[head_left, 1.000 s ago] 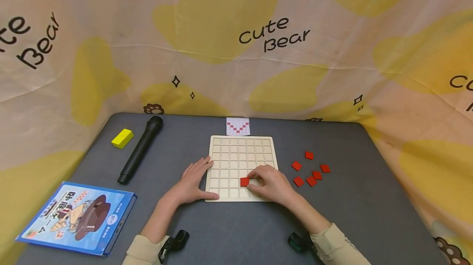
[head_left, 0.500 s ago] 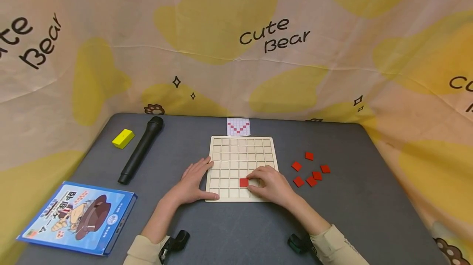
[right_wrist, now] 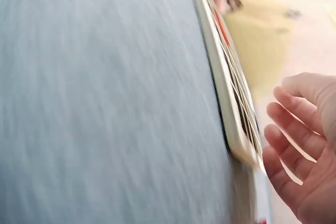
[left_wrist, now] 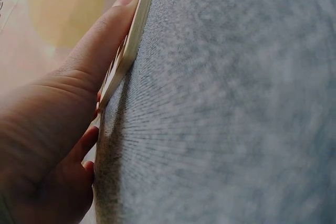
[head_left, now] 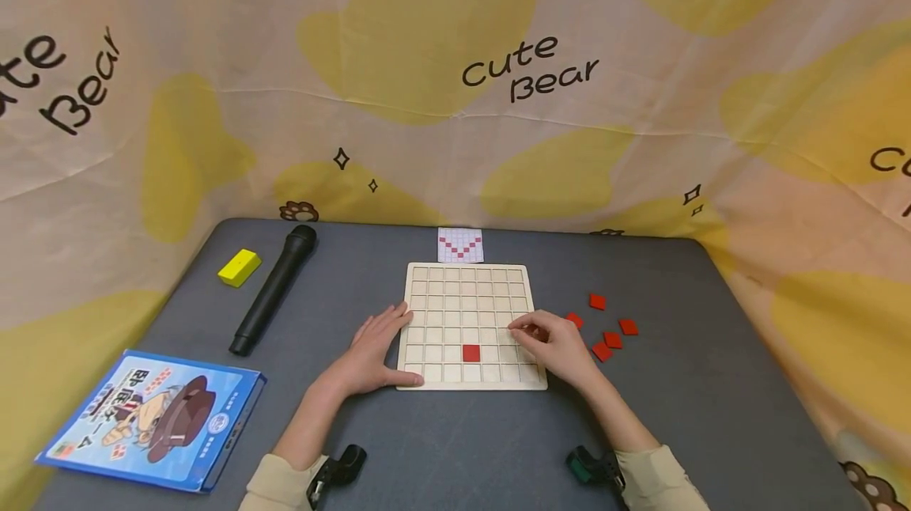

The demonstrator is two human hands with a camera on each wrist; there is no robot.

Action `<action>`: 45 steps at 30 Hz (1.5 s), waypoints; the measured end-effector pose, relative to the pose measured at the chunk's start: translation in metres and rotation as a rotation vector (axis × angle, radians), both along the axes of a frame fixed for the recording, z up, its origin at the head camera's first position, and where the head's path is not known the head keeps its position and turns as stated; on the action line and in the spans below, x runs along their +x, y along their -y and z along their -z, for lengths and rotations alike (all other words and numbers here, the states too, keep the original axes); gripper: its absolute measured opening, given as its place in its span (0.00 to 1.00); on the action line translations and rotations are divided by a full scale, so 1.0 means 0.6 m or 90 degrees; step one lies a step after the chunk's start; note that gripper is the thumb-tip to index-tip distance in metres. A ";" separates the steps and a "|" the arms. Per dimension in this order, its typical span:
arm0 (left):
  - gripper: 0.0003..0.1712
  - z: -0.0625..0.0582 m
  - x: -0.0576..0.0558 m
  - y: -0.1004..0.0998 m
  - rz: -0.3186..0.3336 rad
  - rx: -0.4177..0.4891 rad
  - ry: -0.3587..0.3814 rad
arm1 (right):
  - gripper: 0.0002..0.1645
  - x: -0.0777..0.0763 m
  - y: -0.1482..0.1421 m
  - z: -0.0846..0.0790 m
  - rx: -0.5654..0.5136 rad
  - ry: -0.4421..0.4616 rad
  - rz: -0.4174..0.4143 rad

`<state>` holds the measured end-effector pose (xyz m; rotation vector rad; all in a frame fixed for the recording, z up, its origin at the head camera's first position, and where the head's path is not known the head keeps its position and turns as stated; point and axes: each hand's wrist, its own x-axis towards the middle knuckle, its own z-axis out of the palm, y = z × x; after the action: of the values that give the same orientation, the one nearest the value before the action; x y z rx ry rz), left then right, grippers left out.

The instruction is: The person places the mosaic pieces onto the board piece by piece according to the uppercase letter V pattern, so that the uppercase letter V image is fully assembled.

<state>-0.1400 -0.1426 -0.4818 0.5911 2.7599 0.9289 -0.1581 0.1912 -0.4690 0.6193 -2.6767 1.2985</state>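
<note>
A pale grid board (head_left: 434, 297) lies flat at the middle of the grey table. One square red tile (head_left: 471, 353) sits in a cell toward its near side, in the second row from the front. My left hand (head_left: 366, 357) rests at the board's left edge, its thumb (left_wrist: 107, 30) lying on the near left corner and its fingers spread along the side. Over the board's right edge, my right hand (head_left: 555, 343) has loosely bent fingers and holds nothing; the right wrist view shows the fingers (right_wrist: 294, 129) apart from the board.
Several loose red tiles (head_left: 613, 340) lie right of the board, some partly hidden by the right hand. A card (head_left: 460, 245) with a red V pattern lies behind the board. On the left are a black microphone (head_left: 274, 289), a yellow block (head_left: 240, 267) and a blue book (head_left: 149, 420).
The red tile settles squarely into its cell. My right hand lets go of it and moves right toward the loose tiles. The left hand stays put.
</note>
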 end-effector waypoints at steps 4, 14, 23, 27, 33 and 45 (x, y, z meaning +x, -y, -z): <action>0.63 0.001 0.000 0.001 -0.001 0.000 0.002 | 0.05 -0.006 -0.039 0.001 0.047 0.004 0.083; 0.62 0.003 0.003 0.003 -0.003 0.003 0.000 | 0.12 -0.017 -0.117 -0.009 0.183 0.014 0.196; 0.62 0.004 0.006 0.004 -0.003 0.013 -0.002 | 0.20 -0.014 -0.132 -0.009 0.233 0.045 0.215; 0.62 0.004 0.006 0.004 -0.005 0.003 -0.001 | 0.19 -0.011 -0.132 -0.007 0.233 0.049 0.216; 0.62 0.004 0.006 0.002 -0.004 -0.004 -0.003 | 0.18 -0.012 -0.127 -0.006 0.212 0.052 0.222; 0.62 0.004 0.007 0.000 -0.002 -0.007 -0.012 | 0.15 -0.008 -0.045 -0.009 0.111 0.079 0.159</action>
<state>-0.1356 -0.1427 -0.4844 0.5968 2.7809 0.9134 -0.1626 0.2181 -0.4634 0.2138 -2.8741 1.0803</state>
